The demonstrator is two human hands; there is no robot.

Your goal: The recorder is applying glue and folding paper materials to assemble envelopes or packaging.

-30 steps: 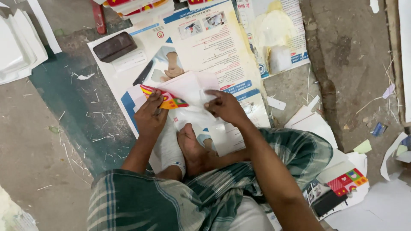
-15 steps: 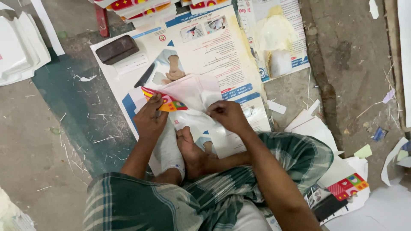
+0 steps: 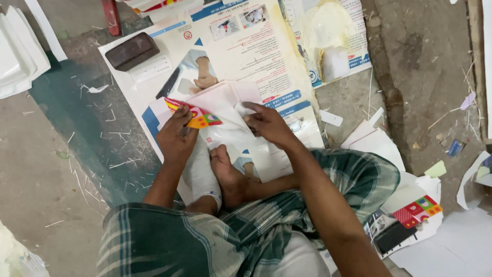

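Posture: I sit cross-legged on the floor (image 3: 46, 174), with my bare foot (image 3: 229, 172) between my forearms and a checked cloth (image 3: 169, 241) over my lap.
Left hand: my left hand (image 3: 177, 137) lies palm down on the near-left part of the white paper sheet (image 3: 225, 115); the fingers are curled narrow and press on a red and yellow printed strip (image 3: 197, 115) at the sheet's edge.
Right hand: my right hand (image 3: 266, 124) rests on the right part of the same sheet; thumb and fingers are pinched close together on a fold of the white paper.
Sheet position: the white paper sheet lies just ahead of my foot, on top of a large printed poster (image 3: 256, 56) spread flat on the floor.
Strip position: the coloured strip sits at the left edge of the sheet, partly under my left fingertips.
Dark block: a brown rectangular block (image 3: 131, 51) rests on the far-left corner of the poster, well apart from both hands.
Stack, left: white folded sheets (image 3: 15, 51) lie piled at the far-left edge of view.
Right side: loose white papers (image 3: 379, 141) and a small printed card (image 3: 417, 210) with red, green and yellow patches lie beside my right knee.
Floor debris: thin paper slivers (image 3: 110, 136) are scattered over the dark green patch left of the poster.
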